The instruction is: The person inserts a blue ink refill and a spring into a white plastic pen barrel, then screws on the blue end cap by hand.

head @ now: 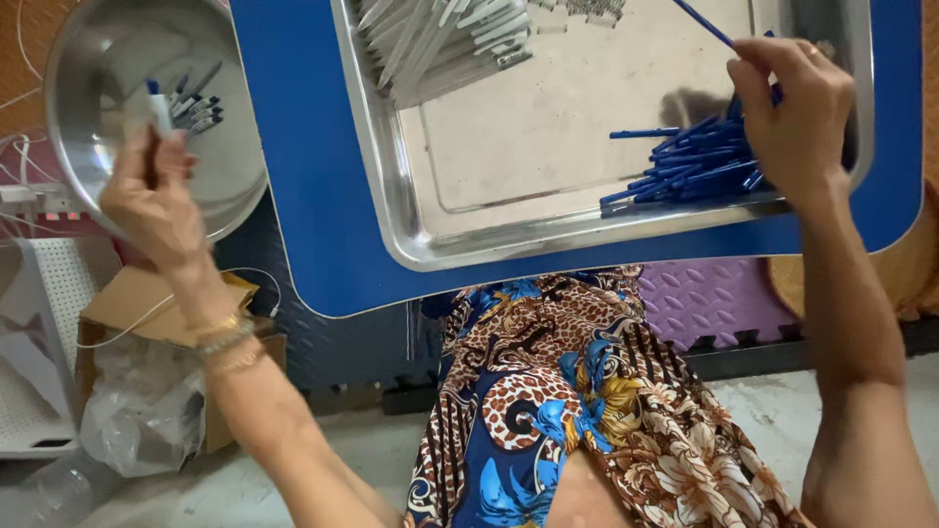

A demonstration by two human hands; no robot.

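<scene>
Two hands raised over the work, nearest first. Closest to the camera, a patterned lap (577, 411) in brown, blue and white, with grey floor on either side. Just left of it, a cardboard box (147, 303) holding crumpled clear plastic, and a white perforated panel at the edge. Beyond the lap, a purple foam mat (704, 303). Next out, a blue table (313, 196) with rounded corners, carrying a shiny steel tray (509, 235). Left hand (156, 200) lifted off to the table's left, fingers curled shut around a white pen with a blue tip (159, 108), held upright in front of a round steel bowl (88, 59) (a few finished pens (196, 103) lying inside the bowl). Right hand (797, 112) over the tray's right side, thumb and fingertips pinched closed on a thin blue refill (704, 24) slanting up and away to the left. Directly beneath that hand, a loose pile of blue refills (690, 161) on the tray floor. Farthest off, at the tray's far left corner, a heap of white pen barrels (440, 39), well apart from the blue pile.
</scene>
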